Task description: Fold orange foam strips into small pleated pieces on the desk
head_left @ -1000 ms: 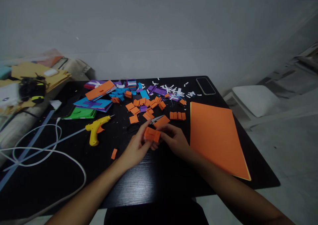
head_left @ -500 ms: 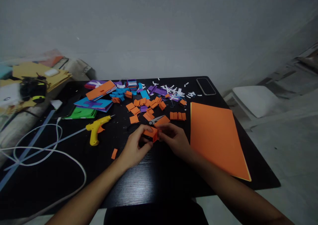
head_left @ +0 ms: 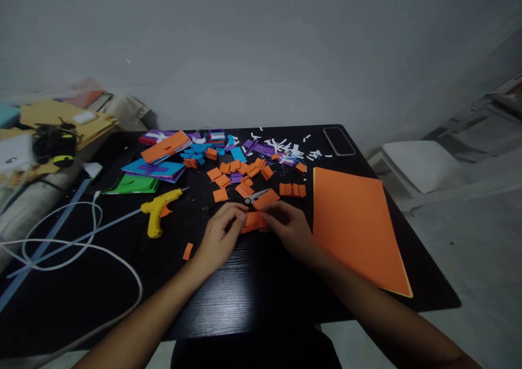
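Between my hands is a small piece of orange paper, its front face turned toward me. My left hand pinches its left end, thumb in front. At the right end, my right hand grips it the same way. Just behind the hands lie scissors, partly hidden, and another orange paper piece. Several folded orange paper pieces are scattered farther back. A short row of folded orange paper sits behind my right hand.
Left of my hands lies a yellow glue gun, with a white cable looping nearby. Orange sheets are stacked on the right. A phone, white paper scraps and coloured paper bundles lie along the back.
The orange piece, earlier bent with an opening showing at its right end, now shows a flatter front face. My left thumb has moved up onto it.
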Available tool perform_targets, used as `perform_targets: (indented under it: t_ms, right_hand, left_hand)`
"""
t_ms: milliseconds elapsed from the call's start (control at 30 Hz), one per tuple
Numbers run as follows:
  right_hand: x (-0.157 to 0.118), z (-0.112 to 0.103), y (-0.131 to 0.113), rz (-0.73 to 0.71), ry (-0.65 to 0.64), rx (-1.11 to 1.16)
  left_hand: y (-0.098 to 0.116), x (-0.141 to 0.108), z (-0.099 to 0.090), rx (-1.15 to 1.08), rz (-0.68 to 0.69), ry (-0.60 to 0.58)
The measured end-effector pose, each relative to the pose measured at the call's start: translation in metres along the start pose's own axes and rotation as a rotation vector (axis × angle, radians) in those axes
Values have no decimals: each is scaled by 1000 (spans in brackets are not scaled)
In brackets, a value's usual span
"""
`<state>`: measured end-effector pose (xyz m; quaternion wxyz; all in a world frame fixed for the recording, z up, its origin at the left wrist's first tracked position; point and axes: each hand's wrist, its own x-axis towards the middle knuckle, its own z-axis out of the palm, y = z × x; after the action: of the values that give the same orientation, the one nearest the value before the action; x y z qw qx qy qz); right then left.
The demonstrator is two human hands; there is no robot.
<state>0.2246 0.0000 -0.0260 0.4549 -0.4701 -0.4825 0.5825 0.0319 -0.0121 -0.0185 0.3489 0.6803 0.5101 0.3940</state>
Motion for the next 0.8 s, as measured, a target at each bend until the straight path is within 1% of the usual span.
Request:
perform_targets:
  t_ms: [67, 133, 333, 533, 800]
  right_hand:
    - [1, 0, -2, 29, -5, 67]
    - [1, 0, -3, 29, -7, 82]
    - [0, -1, -7, -9, -23, 27]
    - [1, -2, -3, -26, -15, 14]
    - [0, -3, -1, -91, 36, -106]
  left_hand:
    - [0, 1, -1, -3, -21, -5]
    - [0, 2, -2, -7, -43, -14]
    - [0, 5, -6, -64, -69, -69]
    - [1, 7, -8, -112, -74, -106]
    - [-3, 9, -13, -112, -76, -77]
